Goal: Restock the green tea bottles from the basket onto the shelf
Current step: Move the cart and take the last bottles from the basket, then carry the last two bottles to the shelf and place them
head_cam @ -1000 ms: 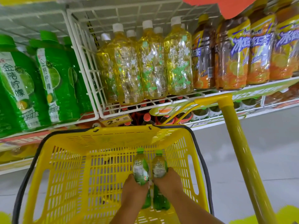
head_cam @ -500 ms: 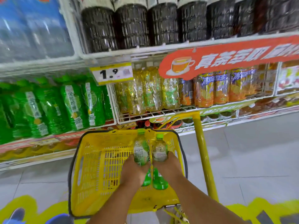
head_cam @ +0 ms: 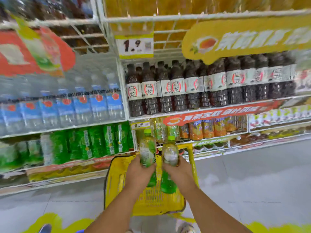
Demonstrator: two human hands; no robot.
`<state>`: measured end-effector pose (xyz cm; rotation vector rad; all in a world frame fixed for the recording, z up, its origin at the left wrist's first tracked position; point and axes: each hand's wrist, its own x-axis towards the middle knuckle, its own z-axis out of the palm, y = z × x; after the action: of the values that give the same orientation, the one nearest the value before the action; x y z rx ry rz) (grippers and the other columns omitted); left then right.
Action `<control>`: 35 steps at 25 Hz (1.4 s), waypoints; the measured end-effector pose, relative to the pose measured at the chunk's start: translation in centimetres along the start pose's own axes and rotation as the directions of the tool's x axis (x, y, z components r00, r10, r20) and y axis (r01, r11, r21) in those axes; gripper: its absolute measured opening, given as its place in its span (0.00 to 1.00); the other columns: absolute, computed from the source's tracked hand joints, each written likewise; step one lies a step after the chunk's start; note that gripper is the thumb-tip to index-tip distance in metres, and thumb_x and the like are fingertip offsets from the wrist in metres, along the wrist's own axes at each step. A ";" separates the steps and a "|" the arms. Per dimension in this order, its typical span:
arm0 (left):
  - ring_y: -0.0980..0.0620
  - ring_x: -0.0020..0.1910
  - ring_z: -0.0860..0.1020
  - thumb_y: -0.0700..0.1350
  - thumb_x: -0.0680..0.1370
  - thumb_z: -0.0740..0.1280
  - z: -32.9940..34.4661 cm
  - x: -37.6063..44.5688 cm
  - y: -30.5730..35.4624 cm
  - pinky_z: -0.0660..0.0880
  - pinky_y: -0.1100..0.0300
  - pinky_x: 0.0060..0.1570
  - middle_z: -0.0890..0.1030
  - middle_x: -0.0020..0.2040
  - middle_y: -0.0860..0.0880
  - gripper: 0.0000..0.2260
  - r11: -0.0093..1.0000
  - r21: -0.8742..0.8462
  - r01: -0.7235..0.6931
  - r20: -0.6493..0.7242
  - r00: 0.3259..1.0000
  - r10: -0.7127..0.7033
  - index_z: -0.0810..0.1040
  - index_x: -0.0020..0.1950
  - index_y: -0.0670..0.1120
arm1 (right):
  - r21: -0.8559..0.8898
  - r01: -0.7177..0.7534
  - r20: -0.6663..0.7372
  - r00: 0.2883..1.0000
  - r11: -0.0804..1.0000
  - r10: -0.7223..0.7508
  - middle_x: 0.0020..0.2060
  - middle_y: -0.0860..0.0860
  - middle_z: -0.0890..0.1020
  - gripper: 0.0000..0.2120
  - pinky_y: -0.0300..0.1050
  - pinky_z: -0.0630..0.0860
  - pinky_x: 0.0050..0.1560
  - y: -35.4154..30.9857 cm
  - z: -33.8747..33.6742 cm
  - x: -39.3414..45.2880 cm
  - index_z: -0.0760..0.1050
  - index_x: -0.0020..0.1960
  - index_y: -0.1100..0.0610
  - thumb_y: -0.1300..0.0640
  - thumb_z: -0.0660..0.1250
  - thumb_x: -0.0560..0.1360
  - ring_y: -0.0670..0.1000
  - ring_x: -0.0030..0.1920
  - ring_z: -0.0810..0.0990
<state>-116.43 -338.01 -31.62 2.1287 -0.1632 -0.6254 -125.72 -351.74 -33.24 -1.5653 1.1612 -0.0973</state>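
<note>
While each hand's grip clasps a green tea bottle — left hand (head_cam: 138, 174) on the left bottle (head_cam: 147, 153), right hand (head_cam: 180, 174) on the right bottle (head_cam: 170, 154) — above the yellow basket (head_cam: 117, 182), both bottles are best carried upright to the green-bottle shelf (head_cam: 67, 165).

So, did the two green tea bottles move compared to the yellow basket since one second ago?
Yes. The two green tea bottles, gripped by the left hand and right hand, went up: earlier low inside the yellow basket, now their caps overlap the shelf behind.
</note>
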 end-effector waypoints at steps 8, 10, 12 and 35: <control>0.63 0.45 0.79 0.56 0.72 0.77 -11.8 -4.6 11.0 0.71 0.72 0.43 0.81 0.59 0.54 0.27 0.975 -0.039 -0.220 -0.067 0.974 0.217 0.75 0.68 0.50 | 0.077 0.248 -0.018 0.969 0.966 -0.248 0.46 0.45 0.86 0.25 0.54 0.85 0.48 -14.6 -4.2 -8.5 0.77 0.58 0.47 0.45 0.78 0.64 0.46 0.43 0.86; 0.57 0.52 0.79 0.60 0.72 0.76 -14.2 -5.3 13.0 0.70 0.71 0.47 0.75 0.70 0.50 0.38 0.975 -0.024 -0.221 -0.089 0.972 0.218 0.67 0.77 0.48 | 0.077 0.309 -0.026 0.951 0.948 -0.308 0.46 0.44 0.85 0.23 0.54 0.85 0.47 -17.7 -4.6 -10.4 0.77 0.57 0.45 0.44 0.77 0.64 0.45 0.43 0.85; 0.51 0.62 0.77 0.63 0.72 0.75 -16.2 -5.6 14.5 0.70 0.65 0.54 0.72 0.74 0.49 0.40 0.966 0.010 -0.259 -0.087 0.962 0.258 0.64 0.79 0.48 | 0.076 0.340 -0.029 0.941 0.937 -0.338 0.47 0.44 0.85 0.24 0.55 0.85 0.47 -20.1 -4.7 -11.9 0.77 0.59 0.46 0.43 0.76 0.65 0.45 0.43 0.85; 0.63 0.40 0.80 0.60 0.70 0.78 -28.5 -21.7 10.8 0.73 0.69 0.30 0.80 0.44 0.63 0.14 0.984 -0.115 -0.137 -0.494 0.867 0.063 0.74 0.47 0.62 | 0.011 0.617 0.399 0.719 0.787 -0.569 0.44 0.47 0.82 0.22 0.46 0.78 0.39 -25.4 0.5 -25.4 0.75 0.58 0.48 0.43 0.78 0.68 0.48 0.41 0.82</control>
<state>-119.99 -316.50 -1.28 2.0493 0.0537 -0.0194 -122.94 -336.51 -0.81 -1.9208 0.3219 -0.1379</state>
